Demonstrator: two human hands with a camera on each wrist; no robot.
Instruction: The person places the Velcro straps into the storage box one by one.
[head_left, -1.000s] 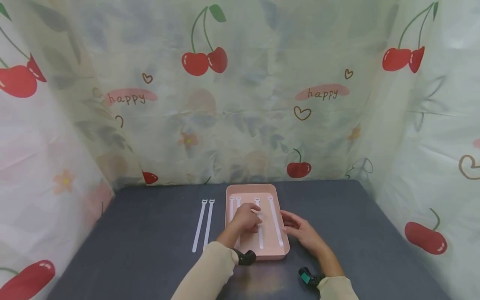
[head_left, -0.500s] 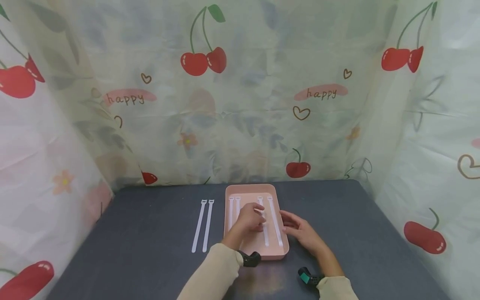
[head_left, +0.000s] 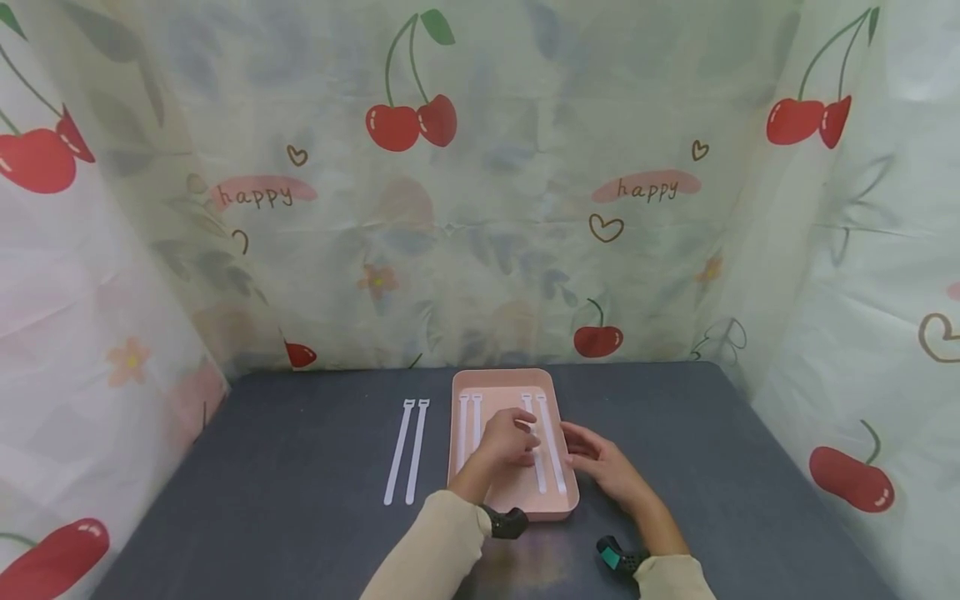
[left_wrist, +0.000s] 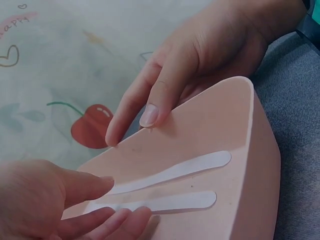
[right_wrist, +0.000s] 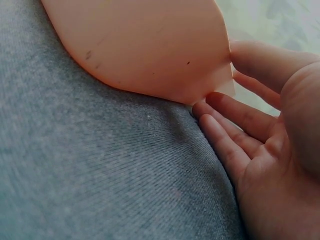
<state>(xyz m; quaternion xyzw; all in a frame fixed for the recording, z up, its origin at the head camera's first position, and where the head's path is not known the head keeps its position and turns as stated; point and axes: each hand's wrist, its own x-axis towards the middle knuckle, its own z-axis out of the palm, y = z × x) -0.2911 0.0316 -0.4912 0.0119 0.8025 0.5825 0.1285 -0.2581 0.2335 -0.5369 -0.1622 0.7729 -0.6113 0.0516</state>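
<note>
1. Left hand [head_left: 508, 439]: I found it reaching into the pink tray [head_left: 551, 514], its visible thumb and fingers apart and loosely bent, fingertips touching the worked strap [head_left: 539, 475].
2. Worked strap: I recorded it lying flat in the tray, beneath and just beyond those fingertips. Its long axis ran away from the person; the buckle end pointed to the tray's far wall, the rounded tail toward the person and slightly right.
3. Outer strap [head_left: 552, 450]: it lay just right of the left fingertips, between them and the right fingers, roughly parallel to the worked strap, buckle likewise far.
4. Left tray pair [head_left: 463, 425]: I noted two straps left of the left fingers, buckles far, their nearer lengths partly hidden by the hand.
5. Table pair [head_left: 417, 450]: two more lay on the dark table [head_left: 300, 467], farther left of the left fingers, buckles far, tails angled toward the person and left.
6. Right hand [head_left: 609, 472]: I saw thumb and fingers parted, touching the tray's right side.
</note>
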